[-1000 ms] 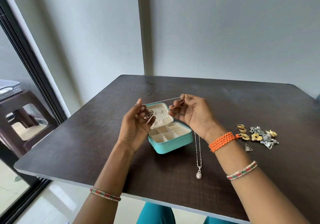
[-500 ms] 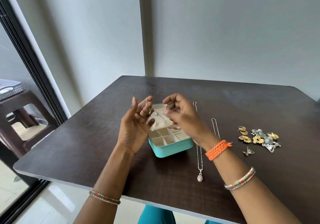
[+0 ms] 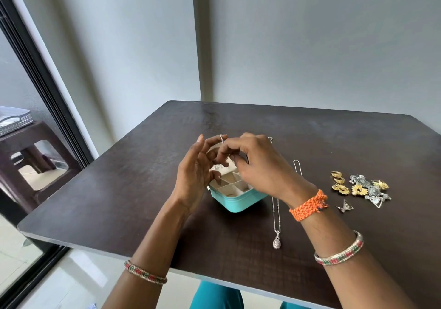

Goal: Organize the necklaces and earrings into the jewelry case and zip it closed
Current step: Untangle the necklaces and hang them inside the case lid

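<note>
1. While both hands work over the open jewelry case, near the table's front edge and left of its middle, a fine chain in play: short silvery stretch visible above the left fingertips, rest hidden between the hands.
2. Left hand: palm turned inward, fingers mostly straight and upright, chain apparently draped or lightly pinched at the fingertips; exact hold not clear.
3. Right hand: fingers curled downward over the case, seemingly pinching the chain; contact point hidden behind the knuckles.
4. Case: teal shell, cream compartments showing at its near end, far half covered by the hands.
5. Key relation: held chain directly above the case, running roughly left to right between the two hands; right hand nearer the compartments, so likely the one to lower or hook it in.
6. Second necklace flat on the table just right of the case, long axis running toward the front edge, oval pendant at the near end; right hand nearer.
7. Earrings in a loose pile toward the right edge, well apart from the case; one triangular earring just in front of the pile.
8. Judgement: early stage; zip untouched.
</note>
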